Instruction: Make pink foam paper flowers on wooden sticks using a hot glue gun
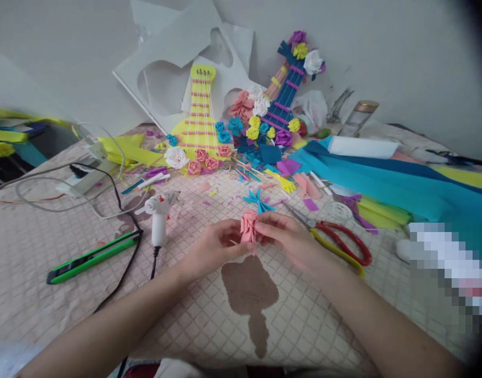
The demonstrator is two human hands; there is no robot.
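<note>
A pink crepe-paper flower (248,226) is held upright between my two hands over the middle of the table. My left hand (215,242) pinches its lower left side, thumb across the base. From the right, the fingers of my right hand (282,233) close on the flower's edge; some fingertips are hidden behind it. Just beyond lies a blue paper star-like piece (258,201). Scissors (335,241) with red and yellow handles rest beside my right hand. To the left, a white glue gun (159,220) stands near a green utility knife (93,258).
A yellow paper guitar (200,118) with paper roses and a blue one (284,100) lean at the back. Paper scraps and sticks lie before them. Blue crepe paper (367,178) spreads at right. Cables run from a power strip (87,176) at left. The tablecloth has a torn brown patch (249,286).
</note>
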